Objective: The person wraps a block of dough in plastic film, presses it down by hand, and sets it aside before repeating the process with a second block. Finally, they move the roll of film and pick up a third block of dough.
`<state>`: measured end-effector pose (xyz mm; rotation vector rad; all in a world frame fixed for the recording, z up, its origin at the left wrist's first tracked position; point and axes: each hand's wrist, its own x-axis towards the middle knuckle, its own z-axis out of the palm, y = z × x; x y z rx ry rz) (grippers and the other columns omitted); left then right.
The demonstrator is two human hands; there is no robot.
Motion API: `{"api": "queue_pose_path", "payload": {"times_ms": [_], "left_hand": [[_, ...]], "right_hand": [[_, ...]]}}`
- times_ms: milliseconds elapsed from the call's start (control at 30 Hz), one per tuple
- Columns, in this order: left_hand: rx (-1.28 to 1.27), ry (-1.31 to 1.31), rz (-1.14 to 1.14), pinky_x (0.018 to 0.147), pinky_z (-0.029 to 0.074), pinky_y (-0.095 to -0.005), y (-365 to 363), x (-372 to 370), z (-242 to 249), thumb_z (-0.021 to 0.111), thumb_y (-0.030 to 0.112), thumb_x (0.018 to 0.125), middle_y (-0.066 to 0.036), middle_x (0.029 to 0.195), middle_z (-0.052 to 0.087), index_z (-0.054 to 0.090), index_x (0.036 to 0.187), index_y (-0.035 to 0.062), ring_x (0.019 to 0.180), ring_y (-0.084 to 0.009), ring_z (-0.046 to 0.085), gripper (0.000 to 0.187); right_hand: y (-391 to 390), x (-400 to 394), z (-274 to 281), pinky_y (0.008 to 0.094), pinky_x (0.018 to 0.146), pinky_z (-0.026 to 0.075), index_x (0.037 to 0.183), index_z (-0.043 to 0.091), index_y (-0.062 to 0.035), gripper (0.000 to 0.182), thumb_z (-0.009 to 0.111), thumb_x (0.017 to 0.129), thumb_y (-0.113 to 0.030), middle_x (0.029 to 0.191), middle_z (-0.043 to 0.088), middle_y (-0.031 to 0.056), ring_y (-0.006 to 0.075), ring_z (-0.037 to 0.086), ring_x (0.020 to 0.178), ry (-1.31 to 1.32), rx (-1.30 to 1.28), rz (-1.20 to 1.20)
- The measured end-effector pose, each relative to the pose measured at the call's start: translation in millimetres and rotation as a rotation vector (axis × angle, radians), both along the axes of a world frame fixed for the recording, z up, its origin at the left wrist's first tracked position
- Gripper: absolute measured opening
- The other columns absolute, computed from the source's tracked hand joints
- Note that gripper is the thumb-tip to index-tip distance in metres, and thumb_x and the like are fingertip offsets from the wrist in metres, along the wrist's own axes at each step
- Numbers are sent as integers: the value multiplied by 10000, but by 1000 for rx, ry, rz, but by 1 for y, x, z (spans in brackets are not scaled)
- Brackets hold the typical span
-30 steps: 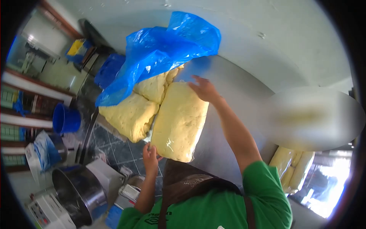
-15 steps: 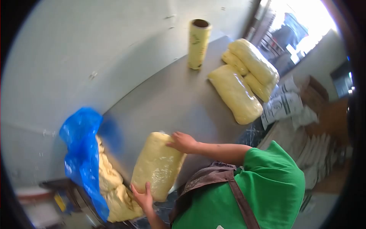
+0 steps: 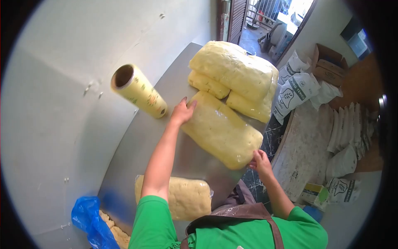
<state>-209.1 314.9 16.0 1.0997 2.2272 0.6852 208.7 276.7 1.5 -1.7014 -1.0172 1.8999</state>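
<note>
A plastic-wrapped slab of pale yellow dough [image 3: 224, 130] lies at a slant on the metal table. My left hand [image 3: 183, 112] holds its far left end, thumb on top. At the opposite, near right end, the fingers of my right hand [image 3: 260, 162] grip the edge. More wrapped dough slabs [image 3: 232, 72] are stacked right behind it, one across two others. Nearer my body, another wrapped slab [image 3: 188, 197] rests on the table, partly hidden by my left arm.
Left of my left hand, a roll of cling film [image 3: 143, 93] stands on the table [image 3: 124, 166] by the wall. A blue plastic bag [image 3: 93, 224] with unwrapped dough [image 3: 114, 232] is at the lower left. White printed sacks [image 3: 296, 91] and a cardboard box [image 3: 329, 66] sit beyond the table's right side.
Both hands have let go of the near slab, which now lies on the table. They have moved to the slab in front of the stack. My view has turned right.
</note>
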Motion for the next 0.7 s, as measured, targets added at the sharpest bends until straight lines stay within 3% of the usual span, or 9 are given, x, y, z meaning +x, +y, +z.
{"api": "queue_pose_path", "payload": {"times_ms": [100, 200, 333, 400, 467, 500, 567, 633, 700], "left_hand": [[-353, -62, -73, 1070, 446, -376, 56, -20, 2, 558, 685, 907, -253, 1333, 617, 599, 1338, -36, 1212, -365, 614, 840], [-337, -556, 145, 1032, 478, -385, 55, -25, -2, 585, 738, 869, -173, 1274, 675, 675, 1276, 19, 1194, -297, 636, 831], [-537, -595, -104, 942, 522, -350, 41, -9, 60, 657, 789, 774, -101, 1156, 728, 721, 1201, 46, 1059, -200, 681, 859], [-301, -501, -367, 924, 534, -342, 15, -12, 71, 740, 719, 760, -60, 1172, 723, 700, 1244, 75, 1043, -159, 679, 807], [-163, -792, -126, 954, 535, -346, -20, -5, 59, 809, 611, 767, -72, 1189, 710, 667, 1279, 77, 1074, -178, 671, 754], [-61, -861, -153, 949, 543, -356, -31, -5, 31, 818, 602, 760, -82, 1184, 708, 684, 1242, 77, 1092, -183, 665, 725], [-277, -591, -55, 948, 544, -377, -43, -6, 12, 895, 577, 651, -121, 1171, 707, 722, 1169, 70, 1073, -238, 677, 745], [-196, -751, 33, 969, 535, -396, -70, -1, 4, 909, 590, 600, -136, 1158, 712, 725, 1174, 70, 1070, -269, 680, 797], [-232, -501, -15, 1007, 524, -414, -81, 5, 12, 875, 610, 626, -152, 1224, 691, 701, 1226, 78, 1096, -283, 676, 821]], "right_hand": [[4, -17, 6, 358, 830, 550, 1396, 399, 7, 707, 707, 939, -436, 1190, 643, 130, 198, 660, 978, 60, -61, -64], [9, -18, 1, 365, 856, 539, 1352, 454, 29, 683, 733, 923, -423, 1193, 646, 135, 200, 653, 1004, 31, -87, -47], [25, -10, -1, 314, 863, 515, 1228, 591, 15, 517, 761, 913, -358, 1147, 664, 108, 187, 637, 1023, 89, -154, 40], [23, -2, -9, 302, 856, 505, 1238, 585, -7, 466, 747, 928, -315, 1131, 667, 94, 164, 634, 997, 101, -96, 59], [22, 7, -19, 313, 896, 503, 1233, 560, -21, 429, 729, 941, -286, 1137, 656, 96, 176, 633, 1019, 62, -15, 134], [16, -7, -9, 370, 976, 498, 1336, 508, -24, 530, 726, 941, -301, 1243, 619, 135, 222, 609, 1137, 222, 48, 63], [14, -30, 8, 428, 1039, 472, 1435, 423, -39, 653, 729, 934, -326, 1357, 552, 153, 268, 551, 1246, 356, -14, 59], [19, -30, 14, 479, 1077, 451, 1513, 333, -76, 775, 739, 919, -363, 1464, 470, 150, 315, 499, 1320, 407, -118, 86], [44, -22, -10, 523, 1088, 435, 1572, 239, -132, 897, 757, 895, -412, 1564, 371, 123, 362, 454, 1359, 398, -256, 137]]}}
